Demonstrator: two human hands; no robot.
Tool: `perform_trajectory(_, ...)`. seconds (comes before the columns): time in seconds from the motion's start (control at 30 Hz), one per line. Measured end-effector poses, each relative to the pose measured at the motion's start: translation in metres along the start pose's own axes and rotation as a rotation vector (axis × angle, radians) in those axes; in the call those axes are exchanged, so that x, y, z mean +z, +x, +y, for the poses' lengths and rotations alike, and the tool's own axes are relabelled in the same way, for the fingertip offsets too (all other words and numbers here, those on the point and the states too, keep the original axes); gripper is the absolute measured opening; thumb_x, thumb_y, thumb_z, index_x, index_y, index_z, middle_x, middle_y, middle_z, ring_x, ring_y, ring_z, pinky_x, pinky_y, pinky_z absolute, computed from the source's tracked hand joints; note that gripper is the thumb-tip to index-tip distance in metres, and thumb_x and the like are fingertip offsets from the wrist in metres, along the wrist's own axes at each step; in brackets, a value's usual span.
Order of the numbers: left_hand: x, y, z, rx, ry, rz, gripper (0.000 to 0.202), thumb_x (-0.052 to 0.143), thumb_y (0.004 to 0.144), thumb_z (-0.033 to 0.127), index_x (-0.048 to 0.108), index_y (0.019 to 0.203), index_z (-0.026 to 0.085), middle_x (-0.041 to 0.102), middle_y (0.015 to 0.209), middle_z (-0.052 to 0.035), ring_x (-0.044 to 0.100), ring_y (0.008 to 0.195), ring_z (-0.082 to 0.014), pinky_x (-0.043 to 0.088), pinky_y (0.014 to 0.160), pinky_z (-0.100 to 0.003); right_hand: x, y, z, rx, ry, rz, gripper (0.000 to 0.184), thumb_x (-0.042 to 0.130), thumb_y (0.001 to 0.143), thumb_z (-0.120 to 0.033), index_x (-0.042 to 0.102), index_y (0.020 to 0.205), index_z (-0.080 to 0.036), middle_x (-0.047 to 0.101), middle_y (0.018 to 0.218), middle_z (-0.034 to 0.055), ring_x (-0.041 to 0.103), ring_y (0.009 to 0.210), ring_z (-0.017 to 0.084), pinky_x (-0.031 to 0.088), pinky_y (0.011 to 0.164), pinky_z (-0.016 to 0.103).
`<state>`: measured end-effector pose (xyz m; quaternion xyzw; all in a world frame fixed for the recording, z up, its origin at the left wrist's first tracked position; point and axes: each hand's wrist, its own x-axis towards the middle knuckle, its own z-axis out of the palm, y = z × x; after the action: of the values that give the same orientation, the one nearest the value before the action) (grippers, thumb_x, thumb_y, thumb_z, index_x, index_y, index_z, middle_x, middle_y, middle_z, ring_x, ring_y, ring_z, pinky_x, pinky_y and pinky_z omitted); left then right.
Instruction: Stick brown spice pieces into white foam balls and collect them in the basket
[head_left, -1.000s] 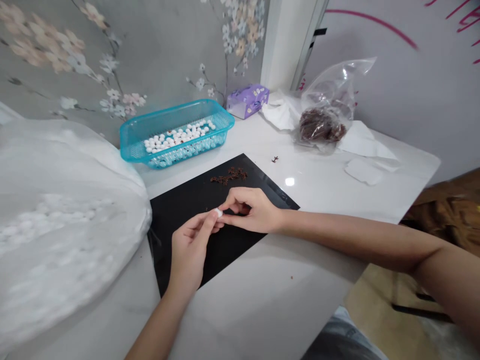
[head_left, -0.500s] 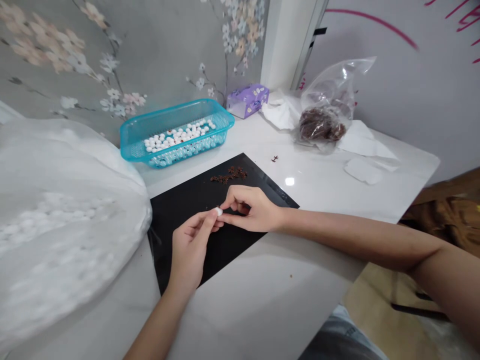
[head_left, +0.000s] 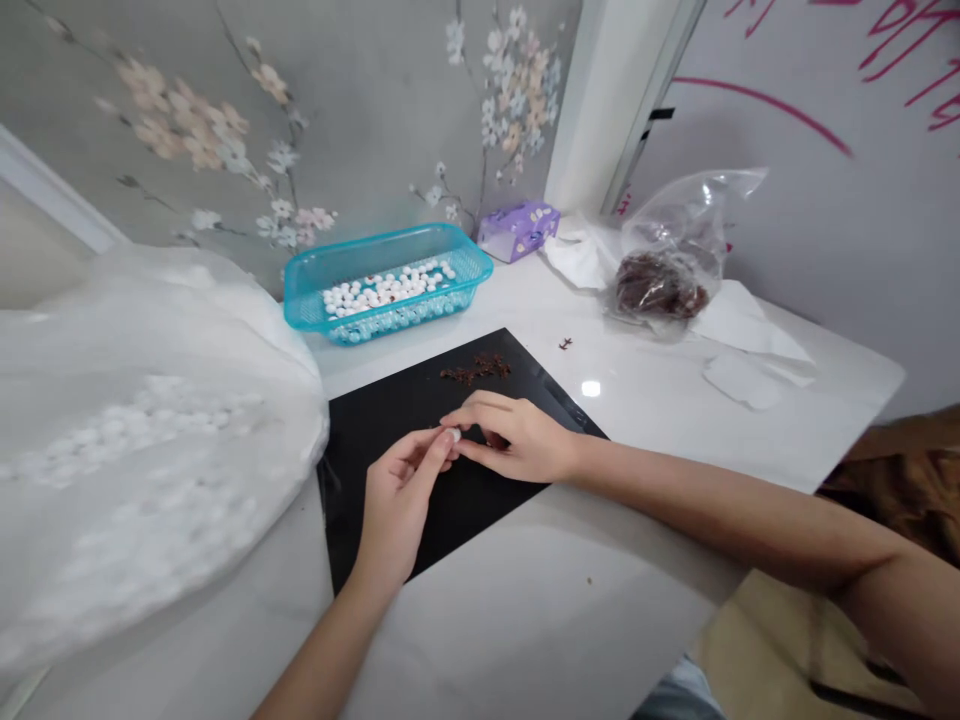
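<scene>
My left hand (head_left: 397, 500) pinches a small white bead (head_left: 454, 435) between thumb and fingertips, over a black mat (head_left: 375, 420). My right hand (head_left: 517, 440) meets it from the right, fingers pinched at the same bead; whether it holds anything of its own is hidden. A small heap of dark brown bits (head_left: 476, 368) lies on the mat's far edge. A turquoise basket (head_left: 315, 285) with many white beads (head_left: 382, 290) stands behind the mat.
A large translucent white bag (head_left: 127, 440) of beads fills the left side. On the white table (head_left: 600, 590), far right, stand a clear bag of brown bits (head_left: 664, 270), white paper sheets (head_left: 739, 375) and a purple box (head_left: 517, 228). One stray brown bit (head_left: 565, 343) lies nearby.
The camera has tilted up and to the left, so everything sits lower and further right in the picture. Both hands keep their pinch on the bead over the mat.
</scene>
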<state>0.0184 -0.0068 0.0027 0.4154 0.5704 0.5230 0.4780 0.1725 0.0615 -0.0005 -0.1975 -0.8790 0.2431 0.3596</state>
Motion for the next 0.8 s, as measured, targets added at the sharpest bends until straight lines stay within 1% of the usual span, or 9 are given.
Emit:
perform_trajectory(0.07,-0.001,0.0,-0.001,-0.004,-0.036,0.017,0.024,0.065,0.074,0.037,0.069,0.089,0.018,0.069,0.086,-0.0039,0.061,0.081,-0.014,0.048,0.072,-0.022,-0.001,0.003,-0.001,-0.055,-0.041,-0.004,0.015,0.049,0.087,-0.023,0.056,0.097,-0.015,0.06,0.087,0.0052,0.053,0.063,0.008,0.044,0.055,0.019)
perform_trajectory(0.17,-0.001,0.0,-0.001,-0.009,-0.125,0.061,0.026,0.06,0.078,0.04,0.067,0.091,0.018,0.068,0.092,-0.0055,0.061,0.082,-0.0142,0.049,0.07,-0.023,-0.008,0.02,0.004,-0.083,-0.141,0.093,0.012,0.05,0.087,-0.024,0.057,0.09,-0.015,0.061,0.084,0.0049,0.056,0.072,0.011,0.044,0.059,0.021)
perform_trajectory(0.3,-0.001,-0.001,0.0,-0.007,-0.112,0.052,0.024,0.059,0.078,0.038,0.066,0.083,0.015,0.067,0.09,-0.007,0.061,0.079,-0.0145,0.048,0.067,-0.023,-0.029,0.072,0.028,0.026,-0.369,0.169,0.023,0.047,0.088,-0.027,0.059,0.103,-0.013,0.058,0.094,0.0089,0.057,0.077,0.014,0.045,0.067,0.026)
perform_trajectory(0.43,-0.001,-0.003,0.001,0.009,-0.091,0.044,0.022,0.058,0.078,0.037,0.066,0.08,0.016,0.066,0.087,-0.0056,0.06,0.077,-0.0132,0.047,0.068,-0.022,-0.041,0.137,0.054,0.214,-0.628,0.106,0.029,0.041,0.09,-0.023,0.056,0.112,-0.012,0.054,0.106,0.0132,0.058,0.087,0.02,0.044,0.073,0.031)
perform_trajectory(0.5,-0.001,-0.004,0.001,0.01,-0.095,0.048,0.022,0.058,0.078,0.036,0.066,0.079,0.016,0.066,0.084,-0.0049,0.06,0.075,-0.0128,0.047,0.066,-0.022,-0.034,0.161,0.051,0.302,-0.734,0.04,0.031,0.045,0.087,-0.02,0.052,0.115,-0.01,0.05,0.114,0.0171,0.059,0.086,0.022,0.044,0.069,0.032)
perform_trajectory(0.57,-0.001,-0.005,0.001,0.005,-0.102,0.05,0.021,0.058,0.078,0.036,0.066,0.077,0.016,0.065,0.081,-0.0046,0.06,0.073,-0.0128,0.047,0.065,-0.023,-0.018,0.176,0.034,0.303,-0.787,-0.005,0.034,0.047,0.085,-0.018,0.047,0.117,-0.008,0.046,0.12,0.0197,0.059,0.085,0.022,0.045,0.066,0.031)
perform_trajectory(0.63,-0.001,-0.005,0.001,-0.002,-0.113,0.057,0.021,0.058,0.077,0.035,0.066,0.076,0.016,0.065,0.079,-0.0045,0.059,0.071,-0.0129,0.047,0.064,-0.023,0.004,0.18,0.006,0.165,-0.776,-0.036,0.03,0.041,0.088,-0.016,0.046,0.116,-0.009,0.046,0.122,0.0182,0.06,0.087,0.021,0.045,0.064,0.03)
perform_trajectory(0.73,0.0,-0.005,0.001,-0.007,-0.13,0.061,0.021,0.059,0.077,0.034,0.066,0.074,0.015,0.064,0.077,-0.0045,0.059,0.07,-0.0127,0.047,0.063,-0.023,0.043,0.179,-0.035,-0.275,-0.712,-0.209,0.026,0.033,0.091,-0.016,0.048,0.112,-0.014,0.05,0.118,0.0134,0.06,0.084,0.02,0.045,0.06,0.028)
perform_trajectory(0.8,0.0,-0.005,0.0,-0.003,-0.149,0.056,0.02,0.059,0.077,0.033,0.065,0.075,0.015,0.063,0.076,-0.0037,0.058,0.069,-0.0122,0.047,0.063,-0.022,0.067,0.179,-0.049,-0.429,-0.691,-0.291,0.025,0.033,0.089,-0.01,0.052,0.104,-0.013,0.053,0.112,0.0119,0.062,0.078,0.018,0.046,0.06,0.029)
